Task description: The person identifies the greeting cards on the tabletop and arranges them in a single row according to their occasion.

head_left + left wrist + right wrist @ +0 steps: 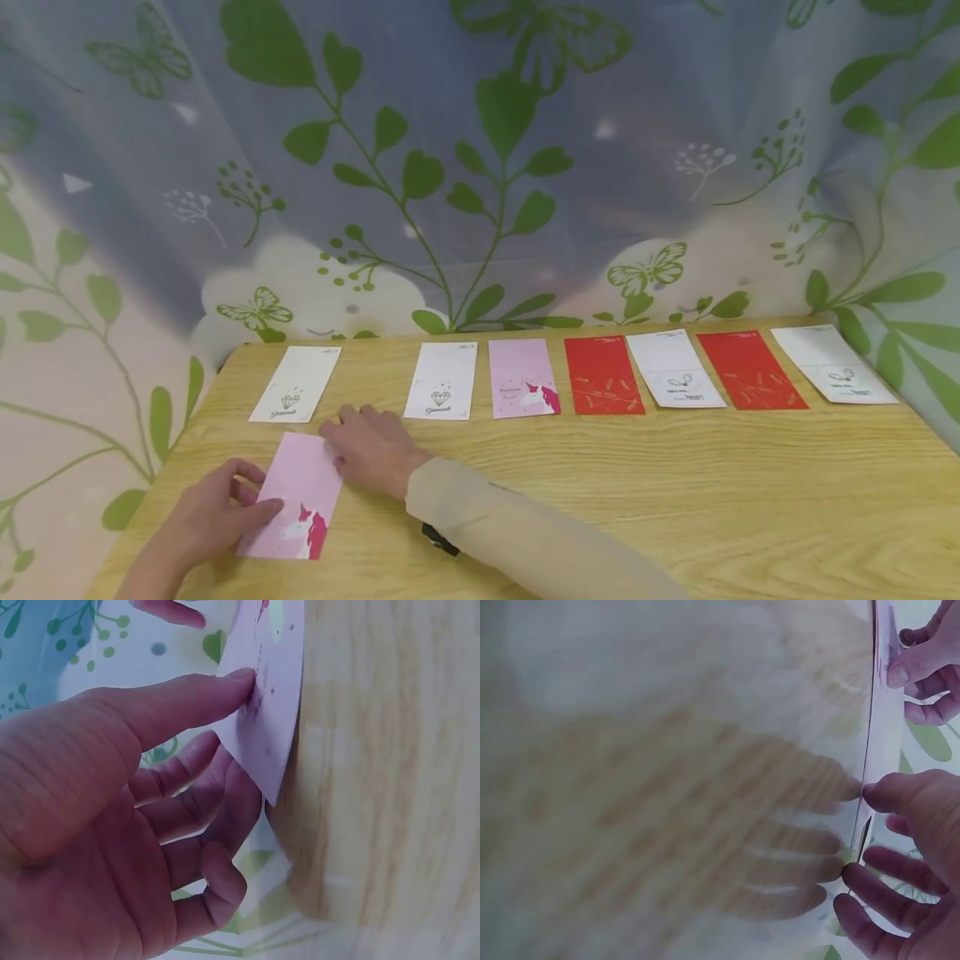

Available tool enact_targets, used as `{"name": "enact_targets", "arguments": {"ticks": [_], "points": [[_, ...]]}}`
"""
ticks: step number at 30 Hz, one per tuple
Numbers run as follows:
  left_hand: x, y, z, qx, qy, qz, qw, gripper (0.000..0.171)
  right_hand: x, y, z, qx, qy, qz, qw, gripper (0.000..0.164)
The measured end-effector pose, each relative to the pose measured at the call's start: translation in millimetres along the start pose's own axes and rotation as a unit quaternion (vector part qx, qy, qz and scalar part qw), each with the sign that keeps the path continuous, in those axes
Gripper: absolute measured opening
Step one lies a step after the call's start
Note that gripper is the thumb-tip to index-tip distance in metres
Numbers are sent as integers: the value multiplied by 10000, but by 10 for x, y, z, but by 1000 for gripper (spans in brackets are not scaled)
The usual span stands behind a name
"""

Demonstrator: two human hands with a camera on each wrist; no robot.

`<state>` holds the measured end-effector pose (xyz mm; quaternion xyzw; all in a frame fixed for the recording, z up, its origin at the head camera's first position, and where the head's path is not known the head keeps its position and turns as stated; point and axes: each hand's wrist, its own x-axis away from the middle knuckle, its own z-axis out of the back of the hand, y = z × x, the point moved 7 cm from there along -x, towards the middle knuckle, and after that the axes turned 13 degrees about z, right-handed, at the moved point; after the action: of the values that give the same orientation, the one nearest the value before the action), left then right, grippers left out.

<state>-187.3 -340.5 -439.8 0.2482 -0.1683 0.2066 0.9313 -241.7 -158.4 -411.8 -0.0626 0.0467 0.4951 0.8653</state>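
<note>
A pink card with a white, red-maned unicorn (294, 492) lies at the near left of the wooden table. My left hand (213, 510) holds its left edge, thumb on the printed face and fingers beneath. In the left wrist view, the near edge of the pink card (262, 742) is tilted up off the wood. At its upper right corner, my right hand (375, 450) rests with fingers loosely bent. The right thumb (889, 793) touches the card's edge, and the other right fingertips meet the tabletop.
Along the back stands a row of cards: a cream diamond card (296, 383), a white diamond card (441, 379), a pink unicorn card (521, 375), red cards (603, 375) and white printed cards (675, 367). A gap separates the two diamond cards. A leaf-patterned curtain (450, 167) hangs behind.
</note>
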Motion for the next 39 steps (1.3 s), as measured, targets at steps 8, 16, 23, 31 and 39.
{"name": "enact_targets", "arguments": {"ticks": [8, 16, 23, 31, 39], "points": [[52, -64, 80, -458, 189, 62, 9988, 53, -32, -102, -67, -3, -233, 581, 9980, 18], [155, 38, 75, -639, 572, -785, 9932, 48, -13, -147, -93, 39, -430, 701, 9966, 18], [135, -32, 51, -740, 477, -504, 9948, 58, 1, -152, -130, 95, -745, 710, 9947, 35], [60, -229, 128, -889, 298, -67, 9956, 70, 26, -137, -126, 89, -958, 652, 9932, 39], [-25, -350, 184, -995, 255, 8, 9947, 73, 67, -110, -128, -204, -1049, 580, 9926, 43]]}}
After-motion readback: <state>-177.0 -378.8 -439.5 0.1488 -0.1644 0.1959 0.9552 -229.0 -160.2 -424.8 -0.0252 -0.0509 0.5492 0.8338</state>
